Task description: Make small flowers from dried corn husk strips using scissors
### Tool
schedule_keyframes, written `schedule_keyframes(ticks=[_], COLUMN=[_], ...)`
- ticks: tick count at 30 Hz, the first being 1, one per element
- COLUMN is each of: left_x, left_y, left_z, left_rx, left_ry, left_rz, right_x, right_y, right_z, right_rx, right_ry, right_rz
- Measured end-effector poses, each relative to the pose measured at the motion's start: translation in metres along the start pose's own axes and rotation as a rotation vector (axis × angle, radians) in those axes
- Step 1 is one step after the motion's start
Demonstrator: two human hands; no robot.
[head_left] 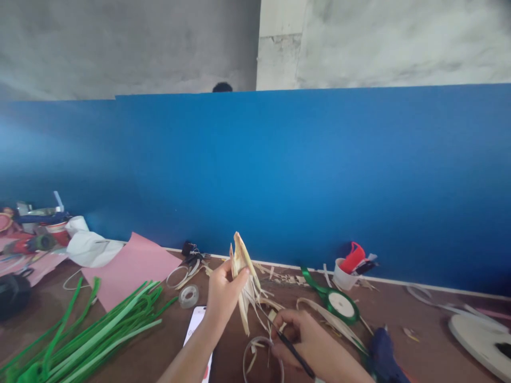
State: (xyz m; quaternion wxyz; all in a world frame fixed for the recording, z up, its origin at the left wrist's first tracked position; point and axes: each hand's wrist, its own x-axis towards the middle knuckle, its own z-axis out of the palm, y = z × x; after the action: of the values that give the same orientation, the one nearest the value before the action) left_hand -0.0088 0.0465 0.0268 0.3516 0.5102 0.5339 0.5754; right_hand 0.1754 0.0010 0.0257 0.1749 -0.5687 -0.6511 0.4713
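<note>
Left hand: your left hand has its grip clenched around a pale, dry, strip-like husk bundle, held upright above the brown desk.
Right hand: your right hand grips a thin black stick-like tool, tip near the bundle's lower strips.
Husk bundle: between both hands, off the desk.
Nearby: green ribbon spool right of the bundle; clear tape roll and green strips to the left.
</note>
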Motion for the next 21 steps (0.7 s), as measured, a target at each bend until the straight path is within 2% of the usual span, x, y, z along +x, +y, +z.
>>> schedule_keyframes(ticks=[12, 21], left_x=[-0.003, -0.005], left_y=[0.003, 0.001], left_z=[0.003, 0.005], left_rx=[-0.058, -0.126], left_ry=[0.066, 0.135], left_rz=[-0.041, -0.073], right_x=[-0.001, 0.008], right_y=[-0.002, 0.015], right_z=[0.001, 0.004], right_rx=[0.021, 0.058], right_ry=[0.027, 0.059], right_rz=[0.025, -0.076])
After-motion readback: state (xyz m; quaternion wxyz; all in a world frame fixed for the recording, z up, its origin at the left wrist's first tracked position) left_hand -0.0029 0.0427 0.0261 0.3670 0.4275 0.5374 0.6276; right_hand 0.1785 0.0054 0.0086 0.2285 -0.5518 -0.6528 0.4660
